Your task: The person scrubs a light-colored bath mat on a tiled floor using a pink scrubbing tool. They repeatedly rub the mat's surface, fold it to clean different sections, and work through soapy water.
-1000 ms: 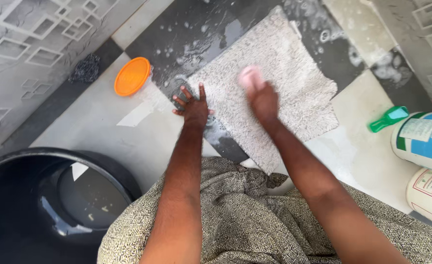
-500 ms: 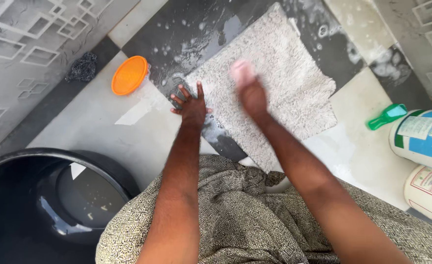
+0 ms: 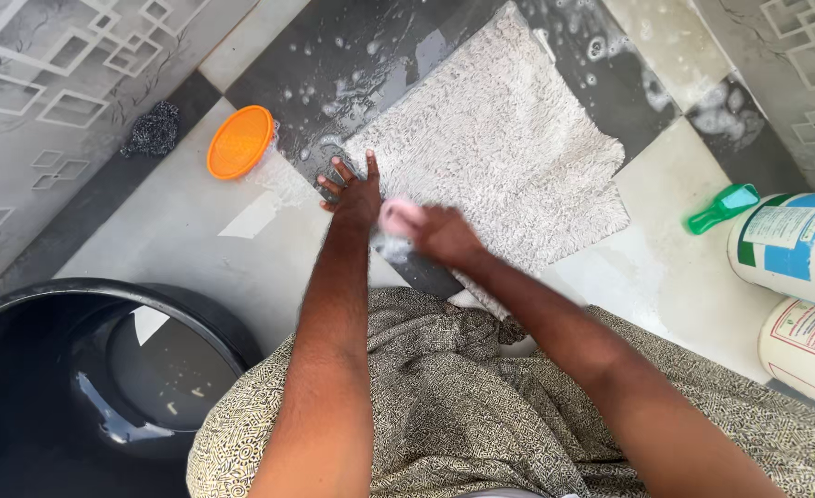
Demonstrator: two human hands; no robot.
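My left hand [image 3: 354,194] lies open, fingers spread, pressing the near left corner of the shaggy grey mat [image 3: 504,148] onto the wet tiled floor [image 3: 195,240]. My right hand [image 3: 440,235] is closed around a blurred pink scrubber [image 3: 396,217] at the mat's near edge, just beside the left wrist. An orange lid [image 3: 239,142] lies left of the mat; a black tub [image 3: 75,378] sits nearer me.

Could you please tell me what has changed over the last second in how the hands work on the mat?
The right hand with its pink object swept from the mat's middle back to its near edge, beside the left hand. The left hand stayed pressed on the mat's corner; the orange lid kept its place.
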